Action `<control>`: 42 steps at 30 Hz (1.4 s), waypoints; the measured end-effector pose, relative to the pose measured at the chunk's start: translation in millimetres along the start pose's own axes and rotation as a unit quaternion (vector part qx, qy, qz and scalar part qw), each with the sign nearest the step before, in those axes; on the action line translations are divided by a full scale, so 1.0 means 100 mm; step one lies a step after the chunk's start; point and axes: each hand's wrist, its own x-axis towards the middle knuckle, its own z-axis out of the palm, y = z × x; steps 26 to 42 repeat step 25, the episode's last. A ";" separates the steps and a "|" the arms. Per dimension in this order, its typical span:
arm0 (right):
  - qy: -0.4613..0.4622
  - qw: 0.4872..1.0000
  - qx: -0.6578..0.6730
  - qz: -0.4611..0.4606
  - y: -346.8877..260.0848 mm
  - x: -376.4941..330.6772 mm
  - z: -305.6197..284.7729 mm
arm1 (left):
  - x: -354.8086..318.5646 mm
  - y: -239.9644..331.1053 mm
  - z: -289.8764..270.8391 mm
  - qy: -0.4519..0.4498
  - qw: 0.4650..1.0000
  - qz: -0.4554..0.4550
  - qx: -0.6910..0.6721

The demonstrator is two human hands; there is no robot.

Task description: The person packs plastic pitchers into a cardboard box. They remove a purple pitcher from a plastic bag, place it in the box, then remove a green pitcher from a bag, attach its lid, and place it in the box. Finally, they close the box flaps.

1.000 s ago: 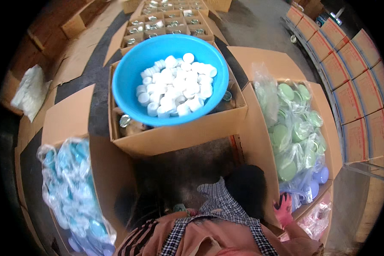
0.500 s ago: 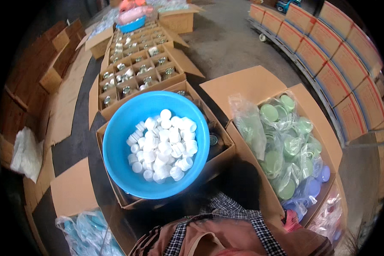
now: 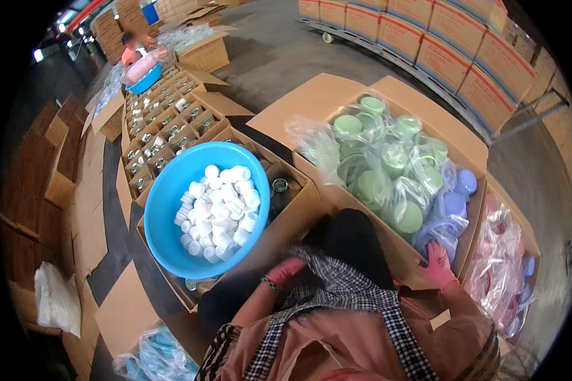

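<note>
My right hand [image 3: 439, 265], in a pink glove, is at the near corner of a cardboard box [image 3: 380, 251], its fingers over the rim beside purple round-topped pieces [image 3: 454, 204] in clear plastic. Green round-topped pieces [image 3: 394, 160], also bagged, fill the rest of that box. My left hand [image 3: 286, 272], also gloved in pink, is by the checked apron [image 3: 343, 279] over my lap; its fingers are blurred and partly hidden. Left of my knees, a blue basin [image 3: 151, 219] of small white caps [image 3: 219, 216] rests tilted on a carton [image 3: 308, 200] holding glass jars [image 3: 279, 185].
Divided cartons of jars [image 3: 165, 130] run away toward the far left, where a person [image 3: 133, 51] is beside another blue basin [image 3: 147, 79]. Teal bagged pieces [image 3: 156, 355] lie lower left, pink ones [image 3: 499, 254] at right. A trolley stacked with boxes [image 3: 445, 60] stands far right.
The view has swung to the right and up, bringing the far person and more boxes into sight. My left hand has come into view; my right hand stays at the box corner and shows more fully.
</note>
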 end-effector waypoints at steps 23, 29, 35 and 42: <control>-0.027 0.970 0.096 0.220 0.25 -0.55 0.29 | 1.39 1.57 -0.95 0.147 0.757 -0.061 -0.634; -0.048 0.964 0.095 0.243 0.29 -0.55 0.30 | 1.59 1.56 -0.95 0.141 0.755 -0.049 -0.638; -0.048 0.964 0.095 0.243 0.29 -0.55 0.30 | 1.59 1.56 -0.95 0.141 0.755 -0.049 -0.638; -0.048 0.964 0.095 0.243 0.29 -0.55 0.30 | 1.59 1.56 -0.95 0.141 0.755 -0.049 -0.638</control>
